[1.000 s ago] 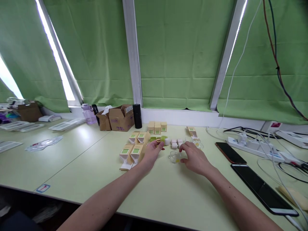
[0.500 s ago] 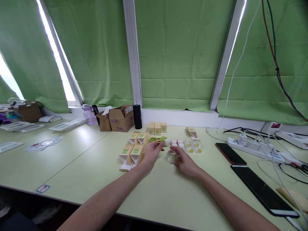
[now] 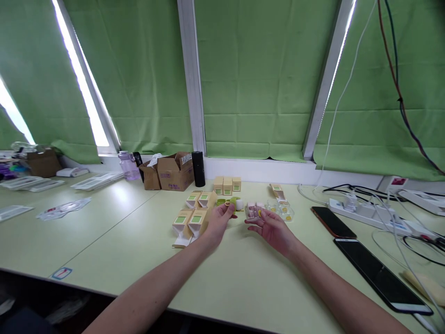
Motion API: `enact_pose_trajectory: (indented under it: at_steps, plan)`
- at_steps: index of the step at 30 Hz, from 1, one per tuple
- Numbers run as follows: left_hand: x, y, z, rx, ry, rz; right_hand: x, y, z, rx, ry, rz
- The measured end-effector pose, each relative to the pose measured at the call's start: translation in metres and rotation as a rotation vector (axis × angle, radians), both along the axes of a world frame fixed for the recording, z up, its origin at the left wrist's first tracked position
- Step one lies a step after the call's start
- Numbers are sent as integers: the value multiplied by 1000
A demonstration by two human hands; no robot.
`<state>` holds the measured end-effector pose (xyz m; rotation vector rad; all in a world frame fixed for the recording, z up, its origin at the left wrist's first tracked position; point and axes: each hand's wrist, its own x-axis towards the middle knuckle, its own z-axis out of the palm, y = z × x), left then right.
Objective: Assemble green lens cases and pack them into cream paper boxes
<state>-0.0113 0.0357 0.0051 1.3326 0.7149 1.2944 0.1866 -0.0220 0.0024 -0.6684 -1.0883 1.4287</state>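
My left hand (image 3: 219, 225) is closed in a pinch beside the open cartons, with a small tan round piece (image 3: 227, 203) at its fingertips. Just beyond it lie green pieces (image 3: 232, 202) and a white one (image 3: 239, 204). My right hand (image 3: 274, 230) grips a small clear cup (image 3: 253, 214) between thumb and fingers, tilted, with its lower fingers spread loose. Behind that cup are small pink-and-white pieces (image 3: 259, 204), partly hidden. More clear cups with yellow spots (image 3: 286, 212) stand at the right, near my fingers.
Open tan cartons with green labels (image 3: 197, 219) stand left of my hands; closed ones (image 3: 227, 185) stand behind. A flattened carton (image 3: 277, 191), two phones (image 3: 333, 221), a power strip (image 3: 368, 217) and cables are on the right. Cardboard boxes (image 3: 175, 172) and a black cylinder (image 3: 198, 169) stand at back left.
My right hand has lifted and turned the clear cup, moving it away from me toward the pink-and-white pieces. My left hand has hardly moved.
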Motion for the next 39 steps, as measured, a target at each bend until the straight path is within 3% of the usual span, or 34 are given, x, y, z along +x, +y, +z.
enact_pose_trajectory:
  at_steps: [13, 23, 39]
  plan:
    - [2, -3, 5, -17, -12, -9, 0, -4, 6, -21, 125, 14]
    - [1, -3, 2, 1, 12, -17, -4, -2, 0, 81, -88, -190]
    - [3, -6, 3, 29, 68, -37, -7, 2, -4, 44, -102, -207]
